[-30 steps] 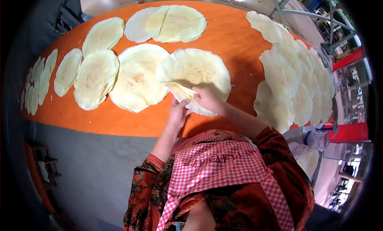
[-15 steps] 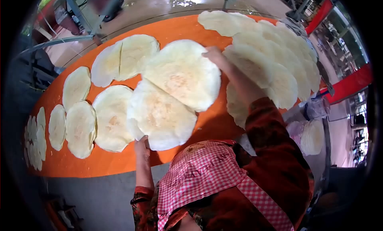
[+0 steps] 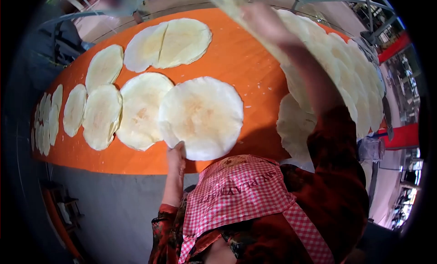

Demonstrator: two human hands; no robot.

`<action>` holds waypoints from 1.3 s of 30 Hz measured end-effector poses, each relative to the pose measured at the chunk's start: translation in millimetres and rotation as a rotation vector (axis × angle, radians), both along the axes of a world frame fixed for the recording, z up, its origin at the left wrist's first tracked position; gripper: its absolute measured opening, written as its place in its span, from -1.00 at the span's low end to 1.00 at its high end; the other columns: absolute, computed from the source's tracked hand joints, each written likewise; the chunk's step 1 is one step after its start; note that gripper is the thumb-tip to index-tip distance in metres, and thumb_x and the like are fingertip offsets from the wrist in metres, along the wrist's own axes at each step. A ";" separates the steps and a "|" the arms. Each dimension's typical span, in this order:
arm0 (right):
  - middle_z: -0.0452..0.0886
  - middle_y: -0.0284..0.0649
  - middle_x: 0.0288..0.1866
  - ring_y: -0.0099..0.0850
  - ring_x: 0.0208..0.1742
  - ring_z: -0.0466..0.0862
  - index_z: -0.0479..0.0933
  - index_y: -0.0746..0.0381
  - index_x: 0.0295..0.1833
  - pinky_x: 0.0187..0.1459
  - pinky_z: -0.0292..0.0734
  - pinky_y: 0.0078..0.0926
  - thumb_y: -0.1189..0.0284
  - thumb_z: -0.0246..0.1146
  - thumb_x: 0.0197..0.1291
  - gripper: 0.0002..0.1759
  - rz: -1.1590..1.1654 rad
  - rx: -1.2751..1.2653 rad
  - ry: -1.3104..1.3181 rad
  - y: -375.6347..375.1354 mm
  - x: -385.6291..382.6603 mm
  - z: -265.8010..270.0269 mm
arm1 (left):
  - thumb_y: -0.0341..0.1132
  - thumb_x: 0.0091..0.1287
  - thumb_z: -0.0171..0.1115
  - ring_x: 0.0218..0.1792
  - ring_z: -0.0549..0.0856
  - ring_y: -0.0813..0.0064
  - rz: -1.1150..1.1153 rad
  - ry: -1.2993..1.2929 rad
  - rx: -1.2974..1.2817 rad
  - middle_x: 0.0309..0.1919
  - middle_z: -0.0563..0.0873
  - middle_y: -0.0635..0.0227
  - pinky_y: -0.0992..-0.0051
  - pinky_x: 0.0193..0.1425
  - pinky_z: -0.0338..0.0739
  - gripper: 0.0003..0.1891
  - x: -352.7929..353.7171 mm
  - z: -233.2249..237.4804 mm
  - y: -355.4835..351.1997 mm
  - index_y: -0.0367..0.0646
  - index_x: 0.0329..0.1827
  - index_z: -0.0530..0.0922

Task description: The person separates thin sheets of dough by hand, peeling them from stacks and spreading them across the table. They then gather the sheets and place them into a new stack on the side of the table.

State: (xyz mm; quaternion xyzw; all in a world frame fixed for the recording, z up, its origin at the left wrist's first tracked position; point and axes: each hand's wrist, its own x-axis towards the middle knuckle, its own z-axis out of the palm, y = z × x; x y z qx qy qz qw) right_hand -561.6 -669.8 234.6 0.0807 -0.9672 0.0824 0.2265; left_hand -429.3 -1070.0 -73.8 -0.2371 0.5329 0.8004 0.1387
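Note:
My left hand [image 3: 175, 156] pinches the near edge of a round, thin flatbread [image 3: 202, 116], pale with light brown patches at its middle. This round lies partly over its left neighbour on the orange tabletop [image 3: 255, 141]. High up in the view, my right hand [image 3: 266, 25] grips another flatbread [image 3: 227, 3], raised and seen nearly edge-on, both smeared by motion. The right hand's fingers are partly hidden by the blur. Just beyond it, to the right, spreads a wide layer of overlapping flatbreads [image 3: 337, 66].
Stacks of flatbreads [image 3: 101, 116] stand along the table's left side, with a side-by-side pair [image 3: 184, 43] at the far edge. Metal frame bars [image 3: 346, 0] rise behind the table. A clear plastic container [image 3: 369, 149] sits at the right.
My right hand has lifted its flatbread off the left hand's round and swung it up and to the right. My left hand keeps its hold. The view has shifted.

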 end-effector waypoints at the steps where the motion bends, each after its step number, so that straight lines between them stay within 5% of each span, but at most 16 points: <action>1: 0.56 -0.11 -0.52 -0.23 -0.47 0.55 0.54 0.25 -0.29 -0.38 0.43 -0.22 0.38 0.10 0.24 -0.82 0.024 0.037 -0.037 -25.9 10.5 -21.2 | -0.60 0.18 0.15 0.00 0.61 0.27 -0.011 0.021 0.051 -0.01 0.61 0.15 0.37 0.10 0.50 -0.59 3.4 13.0 10.4 -0.35 0.14 0.41; 2: 0.53 -0.08 -0.54 -0.17 -0.49 0.52 0.52 0.24 -0.35 -0.40 0.42 -0.19 0.41 0.08 0.23 -0.82 0.051 0.077 -0.075 -52.0 24.0 -49.4 | -0.57 0.21 0.15 0.04 0.59 0.26 -0.019 0.042 0.104 0.02 0.60 0.14 0.36 0.16 0.47 -0.58 7.3 32.5 22.1 -0.35 0.16 0.39; 3: 0.54 -0.05 -0.52 -0.12 -0.45 0.55 0.54 0.20 -0.34 -0.40 0.44 -0.17 0.47 0.09 0.16 -0.88 0.095 -0.272 -0.201 -80.1 47.3 -73.3 | -0.53 0.25 0.09 0.11 0.55 0.25 -0.053 0.041 0.160 0.09 0.56 0.12 0.31 0.21 0.44 -0.55 9.7 42.9 28.1 -0.33 0.23 0.33; 5: 0.60 -0.06 -0.43 -0.16 -0.41 0.63 0.59 0.18 -0.23 -0.37 0.49 -0.18 0.51 0.10 0.08 -0.82 0.142 0.006 -0.412 -135.9 81.7 -114.0 | -0.39 0.35 0.00 0.26 0.44 0.23 -0.139 0.014 0.237 0.24 0.45 0.09 0.24 0.33 0.34 -0.50 13.3 59.3 36.1 -0.29 0.35 0.20; 9: 0.61 -0.05 -0.32 -0.15 -0.24 0.65 0.54 0.30 -0.07 -0.22 0.55 -0.30 0.43 0.19 0.10 -0.72 0.250 -0.279 -0.597 -215.8 135.9 -221.5 | -0.20 0.40 0.10 0.12 0.53 0.33 -0.168 -0.049 0.302 0.13 0.50 0.27 0.21 0.15 0.50 -0.51 18.9 64.7 35.8 -0.03 0.35 0.22; 11: 0.62 -0.05 -0.26 -0.22 -0.17 0.65 0.51 0.34 0.00 -0.15 0.55 -0.39 0.38 0.23 0.12 -0.65 0.321 -0.471 -0.446 -220.3 146.0 -240.8 | -0.25 0.38 0.12 0.08 0.55 0.33 -0.130 -0.076 0.335 0.12 0.50 0.27 0.25 0.12 0.52 -0.51 21.8 52.8 28.6 -0.03 0.34 0.22; 13: 0.62 -0.02 -0.24 -0.22 -0.19 0.64 0.51 0.34 -0.01 -0.12 0.54 -0.37 0.33 0.27 0.11 -0.62 0.289 -0.770 -0.667 -213.9 139.2 -262.8 | -0.37 0.34 0.16 0.07 0.57 0.30 -0.092 -0.050 0.379 0.11 0.52 0.25 0.29 0.11 0.54 -0.48 24.0 51.9 26.4 -0.07 0.34 0.21; 15: 0.62 -0.03 -0.28 -0.29 -0.26 0.63 0.51 0.35 -0.04 -0.16 0.52 -0.38 0.34 0.24 0.15 -0.66 0.256 -0.980 -0.794 -207.7 135.5 -261.7 | -0.42 0.32 0.15 0.08 0.57 0.29 -0.119 -0.031 0.361 0.12 0.52 0.22 0.28 0.12 0.54 -0.47 22.7 48.5 25.8 -0.09 0.34 0.21; 19: 0.62 0.01 -0.35 -0.25 -0.30 0.63 0.50 0.37 -0.10 -0.21 0.49 -0.30 0.38 0.16 0.18 -0.72 0.116 -0.934 -0.904 -204.0 131.6 -255.7 | -0.50 0.29 0.16 0.10 0.56 0.30 -0.102 -0.014 0.306 0.14 0.51 0.17 0.31 0.15 0.52 -0.46 17.6 58.0 32.5 -0.19 0.32 0.21; 26: 0.63 -0.03 -0.39 -0.31 -0.40 0.62 0.54 0.33 -0.23 -0.32 0.47 -0.32 0.53 0.10 0.15 -0.85 0.097 -0.518 -0.577 -206.4 132.4 -265.6 | -0.57 0.19 0.21 0.01 0.61 0.27 -0.074 -0.044 -0.020 0.02 0.60 0.06 0.40 0.09 0.50 -0.54 12.7 28.7 27.4 -0.43 0.18 0.37; 28: 0.62 -0.10 -0.44 -0.36 -0.41 0.62 0.59 0.30 -0.21 -0.34 0.49 -0.31 0.59 0.12 0.13 -0.84 0.062 -0.516 -0.644 -167.9 106.8 -221.6 | -0.60 0.15 0.22 0.00 0.62 0.20 0.027 -0.062 0.031 0.01 0.62 0.04 0.35 0.11 0.50 -0.55 13.0 11.5 14.5 -0.47 0.15 0.40; 29: 0.60 -0.18 -0.49 -0.39 -0.46 0.59 0.60 0.26 -0.31 -0.39 0.49 -0.31 0.60 0.11 0.09 -0.85 0.084 -0.737 -0.535 -109.7 80.0 -273.7 | -0.61 0.14 0.21 0.01 0.61 0.18 0.054 -0.056 0.061 0.01 0.61 0.03 0.32 0.12 0.50 -0.54 11.6 -0.9 3.9 -0.48 0.15 0.40; 31: 0.59 -0.25 -0.51 -0.40 -0.47 0.58 0.58 0.31 -0.36 -0.42 0.50 -0.39 0.49 0.15 0.07 -0.87 -0.045 -0.991 -0.558 -32.4 50.8 -225.0 | -0.63 0.13 0.19 0.03 0.60 0.14 0.087 -0.070 0.080 0.02 0.61 0.02 0.29 0.16 0.49 -0.53 9.4 -22.2 -19.6 -0.49 0.16 0.38; 32: 0.61 -0.25 -0.47 -0.38 -0.46 0.59 0.58 0.33 -0.35 -0.42 0.52 -0.41 0.43 0.20 0.07 -0.84 -0.340 -0.552 -0.513 -11.9 49.5 -155.6 | -0.64 0.12 0.18 0.04 0.60 0.12 0.094 -0.085 0.072 0.03 0.60 0.01 0.28 0.18 0.48 -0.52 6.8 -27.5 -29.7 -0.50 0.17 0.37; 33: 0.63 -0.21 -0.44 -0.35 -0.46 0.61 0.59 0.33 -0.34 -0.42 0.51 -0.41 0.42 0.20 0.10 -0.83 -0.233 -0.948 -0.464 76.7 29.6 -191.0 | -0.65 0.11 0.18 0.00 0.62 0.19 0.058 -0.099 0.058 0.02 0.60 0.03 0.34 0.12 0.50 -0.53 5.7 -24.0 -37.6 -0.50 0.15 0.38; 39: 0.56 -0.25 -0.52 -0.42 -0.42 0.57 0.59 0.28 -0.36 -0.34 0.44 -0.31 0.39 0.16 0.16 -0.81 -0.267 -0.155 -0.066 109.8 18.6 -83.9 | -0.64 0.10 0.21 -0.05 0.62 0.18 0.079 -0.111 -0.041 -0.03 0.61 0.06 0.33 0.06 0.51 -0.55 6.7 -12.5 -35.4 -0.53 0.10 0.39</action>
